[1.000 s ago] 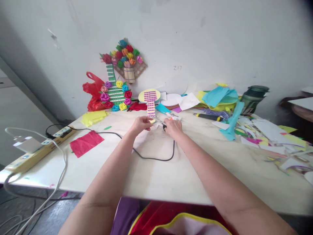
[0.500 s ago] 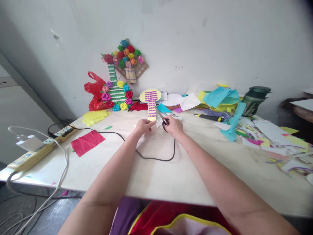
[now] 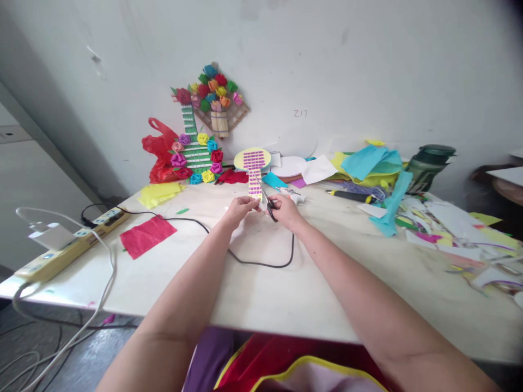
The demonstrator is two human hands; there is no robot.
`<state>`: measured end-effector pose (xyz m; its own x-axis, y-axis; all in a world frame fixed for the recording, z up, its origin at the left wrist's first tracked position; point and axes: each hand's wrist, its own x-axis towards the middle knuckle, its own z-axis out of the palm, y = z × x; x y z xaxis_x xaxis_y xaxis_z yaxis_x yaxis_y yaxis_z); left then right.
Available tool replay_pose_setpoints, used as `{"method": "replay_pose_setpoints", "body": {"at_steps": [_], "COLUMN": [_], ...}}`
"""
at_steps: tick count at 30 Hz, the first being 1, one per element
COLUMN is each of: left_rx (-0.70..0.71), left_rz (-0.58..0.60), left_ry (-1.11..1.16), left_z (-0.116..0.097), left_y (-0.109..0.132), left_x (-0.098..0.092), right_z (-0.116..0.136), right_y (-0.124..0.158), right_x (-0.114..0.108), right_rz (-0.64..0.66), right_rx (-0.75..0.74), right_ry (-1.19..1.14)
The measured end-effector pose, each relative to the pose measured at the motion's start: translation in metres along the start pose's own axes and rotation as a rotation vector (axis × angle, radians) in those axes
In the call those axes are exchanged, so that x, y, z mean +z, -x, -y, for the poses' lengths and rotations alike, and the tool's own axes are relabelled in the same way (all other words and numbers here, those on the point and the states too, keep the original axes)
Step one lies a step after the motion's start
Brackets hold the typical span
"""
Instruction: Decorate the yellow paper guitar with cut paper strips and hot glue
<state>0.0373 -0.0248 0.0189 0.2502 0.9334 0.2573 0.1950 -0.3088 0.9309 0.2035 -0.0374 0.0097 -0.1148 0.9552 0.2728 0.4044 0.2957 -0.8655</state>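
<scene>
Pale counter [image 3: 261, 294] under both hands: the left hand [image 3: 242, 207] pinches a small paper piece [image 3: 256, 197], and just beside it the right hand [image 3: 285, 211] grips black scissors [image 3: 267, 206], blades toward that paper. Trimming seems underway; a steady closing cut fits next.

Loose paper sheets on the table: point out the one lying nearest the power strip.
The red sheet lies flat just right of the power strip. The yellow sheet sits farther back toward the wall; the teal sheets are far right.

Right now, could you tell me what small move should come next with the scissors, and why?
Probably close the scissors a little: the right hand holds them with blades against the yellow paper piece, which the left hand grips at its lower end.
</scene>
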Motion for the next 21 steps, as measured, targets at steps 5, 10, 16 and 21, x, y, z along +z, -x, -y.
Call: {"method": "replay_pose_setpoints", "body": {"at_steps": [5,10,16,21], "left_rx": [-0.047,-0.164,-0.117,-0.112], "left_rz": [-0.175,-0.203,-0.113,-0.084], "left_ry": [-0.397,-0.831,-1.033,-1.037], "left_z": [0.000,0.007,0.019,0.020], "left_y": [-0.002,-0.001,-0.001,0.000], "left_x": [-0.030,-0.063,-0.066,-0.069], "right_z": [0.002,0.008,0.007,0.008], "right_y": [-0.001,0.002,0.003,0.003], "right_x": [0.002,0.001,0.000,0.001], "right_rz": [-0.071,-0.088,-0.111,-0.112], "right_rx": [0.078,0.137,0.172,0.185], "right_ry": [-0.273,-0.419,-0.463,-0.494]}}
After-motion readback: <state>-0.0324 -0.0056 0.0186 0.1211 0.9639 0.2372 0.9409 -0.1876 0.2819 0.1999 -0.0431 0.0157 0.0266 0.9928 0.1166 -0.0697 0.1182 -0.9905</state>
